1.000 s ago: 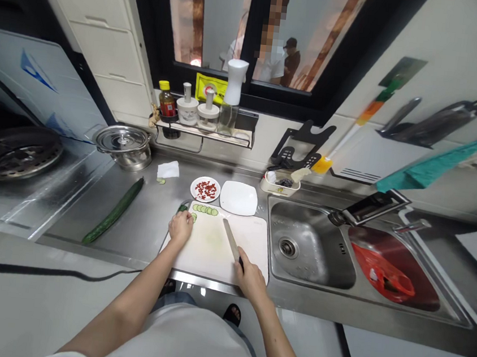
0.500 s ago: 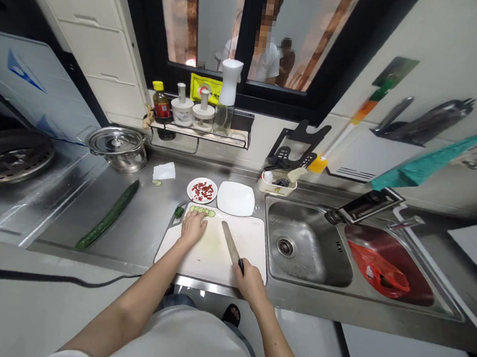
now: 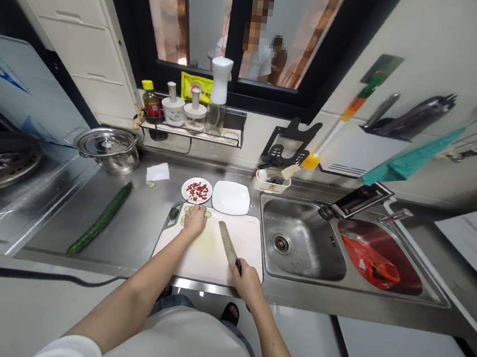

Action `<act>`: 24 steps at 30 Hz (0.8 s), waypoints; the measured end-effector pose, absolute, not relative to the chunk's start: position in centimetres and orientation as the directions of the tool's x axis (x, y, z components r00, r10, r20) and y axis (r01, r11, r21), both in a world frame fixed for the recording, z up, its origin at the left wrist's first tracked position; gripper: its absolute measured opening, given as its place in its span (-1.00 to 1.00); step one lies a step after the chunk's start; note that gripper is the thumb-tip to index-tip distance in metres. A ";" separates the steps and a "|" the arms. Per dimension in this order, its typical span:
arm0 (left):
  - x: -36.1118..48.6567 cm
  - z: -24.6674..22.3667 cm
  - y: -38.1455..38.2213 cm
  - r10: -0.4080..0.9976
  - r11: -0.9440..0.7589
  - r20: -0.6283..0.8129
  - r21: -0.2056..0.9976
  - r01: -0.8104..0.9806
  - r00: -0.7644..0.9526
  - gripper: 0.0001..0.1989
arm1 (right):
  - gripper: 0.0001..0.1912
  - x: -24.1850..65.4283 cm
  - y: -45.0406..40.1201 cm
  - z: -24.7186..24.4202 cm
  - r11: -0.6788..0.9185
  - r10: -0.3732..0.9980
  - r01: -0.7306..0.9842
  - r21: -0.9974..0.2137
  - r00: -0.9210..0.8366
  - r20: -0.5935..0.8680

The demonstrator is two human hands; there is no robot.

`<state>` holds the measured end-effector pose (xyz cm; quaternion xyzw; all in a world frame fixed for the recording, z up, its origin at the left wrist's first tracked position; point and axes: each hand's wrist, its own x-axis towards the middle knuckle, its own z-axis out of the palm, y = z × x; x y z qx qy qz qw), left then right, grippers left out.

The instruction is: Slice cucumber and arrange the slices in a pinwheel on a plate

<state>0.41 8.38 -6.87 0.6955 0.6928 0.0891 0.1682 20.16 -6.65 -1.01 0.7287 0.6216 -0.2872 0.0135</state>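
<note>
One knife (image 3: 228, 244): in the right hand (image 3: 247, 283), closed around the handle; blade over the cutting board (image 3: 202, 262).
Cucumber slices (image 3: 208, 214): on the board's far-left part, partly under the left hand (image 3: 195, 219).
Left hand: over slices; grip cannot be told.
Slice step: apparently gathering or aligning.
Next move: likely calls for keeping slices together, knife clear.

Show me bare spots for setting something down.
Free: the steel counter between the whole cucumber and the cutting board; the square white plate; the board's far right, between the knife and the sink. Crowded: the board's far left, where the left hand is over cucumber slices, with the plate of chopped red pieces just behind.
</note>
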 end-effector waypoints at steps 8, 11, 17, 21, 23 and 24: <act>0.5 -6.9 8.5 0.997 0.015 -0.077 0.422 0.907 0.019 -0.77 | -0.68 20.2 -6.6 -1.2 -0.233 0.894 0.915 -0.330 0.069 -0.442; 0.2 -7.0 8.5 0.990 0.080 -0.139 0.495 0.865 -0.012 -0.78 | -0.69 20.2 -6.6 -1.3 -0.232 0.895 0.916 -0.327 0.070 -0.441; -1.3 -7.5 8.0 0.972 0.087 -0.227 0.603 0.793 0.066 -0.76 | -0.69 20.3 -6.5 -1.7 -0.219 0.900 0.922 -0.319 0.065 -0.431; -2.3 -7.3 7.9 0.944 -0.013 -0.252 0.619 0.785 0.215 -0.75 | -0.70 20.3 -6.5 -1.9 -0.205 0.906 0.923 -0.326 0.052 -0.421; -2.6 -6.9 7.8 0.911 -0.072 -0.281 0.609 0.790 0.300 -0.75 | -0.69 20.3 -6.6 -1.9 -0.201 0.906 0.922 -0.331 0.046 -0.420; -2.6 -6.7 7.8 0.889 -0.103 -0.301 0.603 0.791 0.345 -0.75 | -0.69 20.2 -6.6 -1.9 -0.202 0.906 0.921 -0.332 0.046 -0.421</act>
